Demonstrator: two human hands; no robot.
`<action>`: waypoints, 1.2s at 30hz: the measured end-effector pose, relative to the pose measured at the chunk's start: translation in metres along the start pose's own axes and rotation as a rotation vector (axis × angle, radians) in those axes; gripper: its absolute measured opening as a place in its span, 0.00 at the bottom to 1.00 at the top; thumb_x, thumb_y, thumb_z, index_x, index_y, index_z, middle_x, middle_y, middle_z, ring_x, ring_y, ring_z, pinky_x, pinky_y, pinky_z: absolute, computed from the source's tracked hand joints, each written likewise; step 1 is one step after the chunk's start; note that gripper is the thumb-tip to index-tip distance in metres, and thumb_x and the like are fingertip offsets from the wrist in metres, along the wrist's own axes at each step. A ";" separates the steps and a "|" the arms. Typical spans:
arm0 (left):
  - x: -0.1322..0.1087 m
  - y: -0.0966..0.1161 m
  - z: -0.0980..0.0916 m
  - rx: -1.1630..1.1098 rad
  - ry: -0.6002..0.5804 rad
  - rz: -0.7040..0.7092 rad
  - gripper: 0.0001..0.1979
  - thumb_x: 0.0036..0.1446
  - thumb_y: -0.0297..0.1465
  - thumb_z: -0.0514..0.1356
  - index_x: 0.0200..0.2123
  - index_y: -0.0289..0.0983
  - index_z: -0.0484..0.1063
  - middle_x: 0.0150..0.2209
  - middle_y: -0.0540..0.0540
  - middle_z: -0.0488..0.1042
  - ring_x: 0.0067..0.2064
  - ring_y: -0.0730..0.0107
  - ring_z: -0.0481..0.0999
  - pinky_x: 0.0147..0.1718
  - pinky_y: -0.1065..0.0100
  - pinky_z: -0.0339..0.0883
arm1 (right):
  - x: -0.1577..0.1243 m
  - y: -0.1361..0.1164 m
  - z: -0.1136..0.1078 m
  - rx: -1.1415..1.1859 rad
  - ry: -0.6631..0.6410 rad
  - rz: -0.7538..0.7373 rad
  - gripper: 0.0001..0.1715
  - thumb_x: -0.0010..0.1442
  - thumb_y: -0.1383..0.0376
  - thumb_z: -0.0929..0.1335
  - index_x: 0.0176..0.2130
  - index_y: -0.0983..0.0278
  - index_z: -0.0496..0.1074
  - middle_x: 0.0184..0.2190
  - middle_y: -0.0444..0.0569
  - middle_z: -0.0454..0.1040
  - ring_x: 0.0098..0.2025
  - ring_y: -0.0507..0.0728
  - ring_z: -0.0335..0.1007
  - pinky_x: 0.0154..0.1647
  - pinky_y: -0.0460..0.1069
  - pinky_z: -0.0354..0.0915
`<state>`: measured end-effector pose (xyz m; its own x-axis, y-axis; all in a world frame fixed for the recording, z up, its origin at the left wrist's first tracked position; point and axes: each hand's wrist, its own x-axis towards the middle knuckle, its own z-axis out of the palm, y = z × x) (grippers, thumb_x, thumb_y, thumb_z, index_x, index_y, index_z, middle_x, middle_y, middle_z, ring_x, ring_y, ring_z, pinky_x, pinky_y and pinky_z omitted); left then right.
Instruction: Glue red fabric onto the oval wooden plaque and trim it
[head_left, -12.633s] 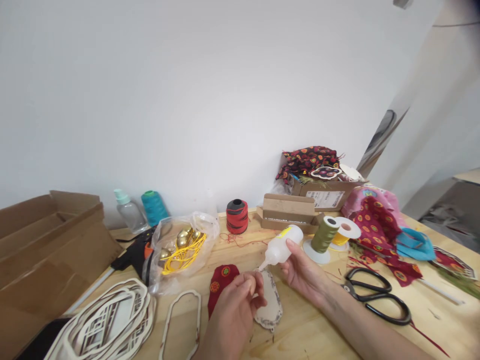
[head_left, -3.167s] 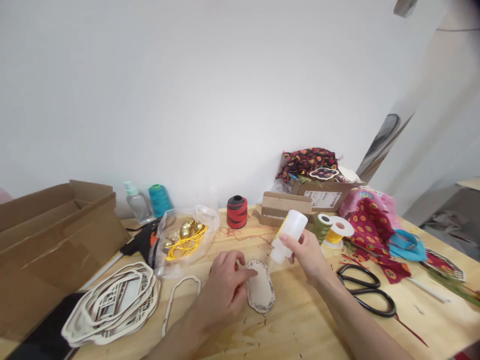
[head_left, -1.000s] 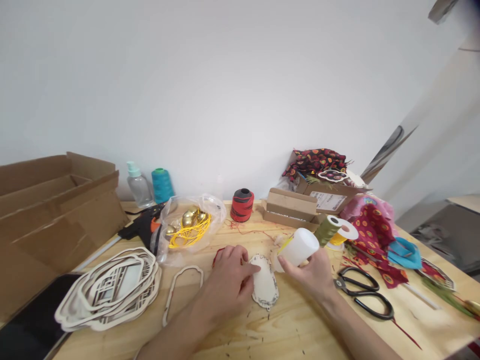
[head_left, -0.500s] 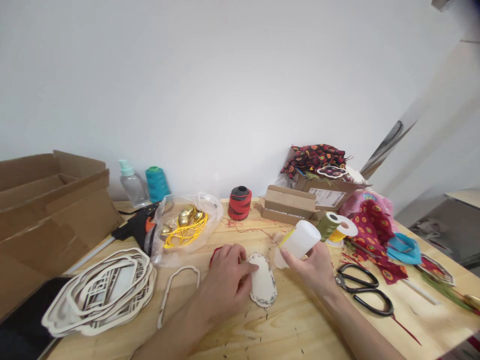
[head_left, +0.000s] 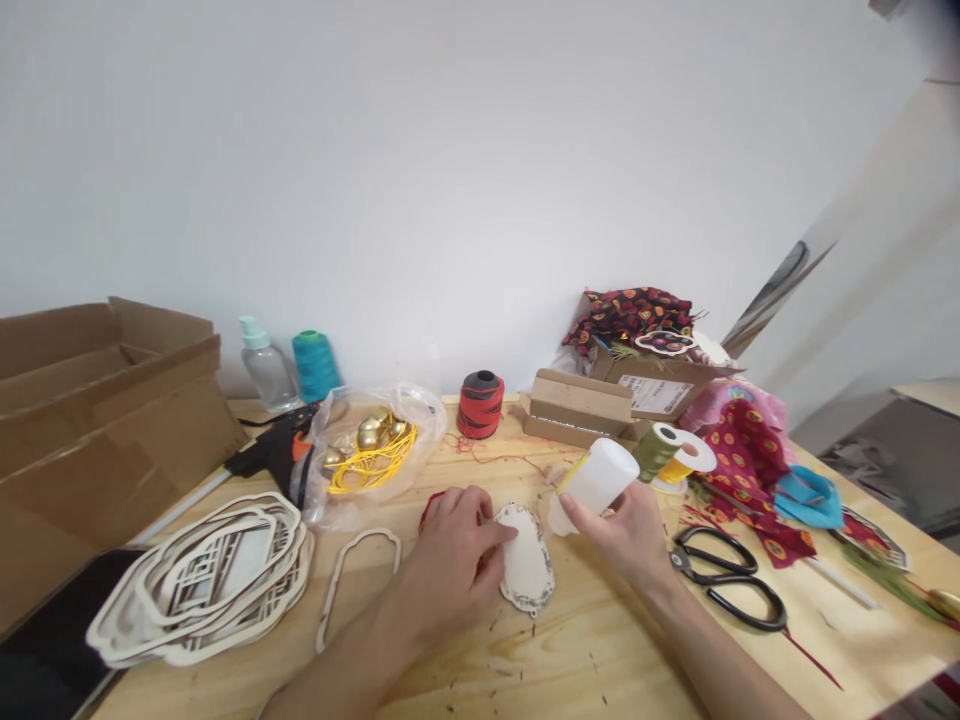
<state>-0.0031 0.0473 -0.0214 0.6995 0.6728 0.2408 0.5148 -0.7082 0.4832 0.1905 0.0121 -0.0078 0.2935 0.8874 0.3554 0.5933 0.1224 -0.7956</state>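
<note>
In my right hand [head_left: 630, 535] is a white plastic bottle [head_left: 604, 470] with a yellow stripe of label, tipped so its base points up and right. Its lower end hangs close to the right edge of a small white oval plaque [head_left: 525, 565] with a patterned, scalloped rim, lying on the table. My left hand [head_left: 461, 550] rests at the plaque's left side, its index finger stretched onto the pale face and the thumb near the edge. Something red [head_left: 428, 509] pokes out behind the left hand, mostly hidden by it.
Left: stacked cut-out frames [head_left: 206, 580], a single frame [head_left: 328, 595], a glue gun [head_left: 274, 450], a bag with gold bells and yellow cord [head_left: 379, 460], a cardboard box [head_left: 135, 420]. Behind is red thread [head_left: 481, 405]. Right: black scissors [head_left: 731, 580], ribbon spools [head_left: 660, 450], patterned cloth [head_left: 739, 460].
Both hands and the plaque keep their places. The bottle's angle and position look nearly the same; the view has shifted very slightly.
</note>
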 end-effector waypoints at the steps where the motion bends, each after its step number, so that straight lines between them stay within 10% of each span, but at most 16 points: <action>1: 0.000 0.000 0.000 0.002 0.001 0.001 0.15 0.53 0.26 0.51 0.40 0.42 0.73 0.36 0.45 0.65 0.40 0.60 0.63 0.39 0.58 0.58 | 0.000 0.002 0.000 0.009 0.001 0.002 0.10 0.46 0.61 0.68 0.23 0.65 0.68 0.20 0.50 0.74 0.22 0.58 0.70 0.20 0.48 0.66; 36: 0.001 -0.002 0.001 -0.005 0.005 -0.008 0.15 0.53 0.26 0.51 0.40 0.42 0.73 0.35 0.45 0.65 0.40 0.61 0.63 0.40 0.58 0.58 | 0.001 0.014 0.006 0.031 0.030 -0.019 0.11 0.46 0.60 0.69 0.26 0.66 0.68 0.22 0.51 0.75 0.23 0.59 0.72 0.21 0.49 0.68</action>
<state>-0.0029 0.0487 -0.0229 0.6929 0.6793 0.2417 0.5176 -0.7020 0.4891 0.1948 0.0171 -0.0214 0.3050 0.8713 0.3845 0.5758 0.1529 -0.8032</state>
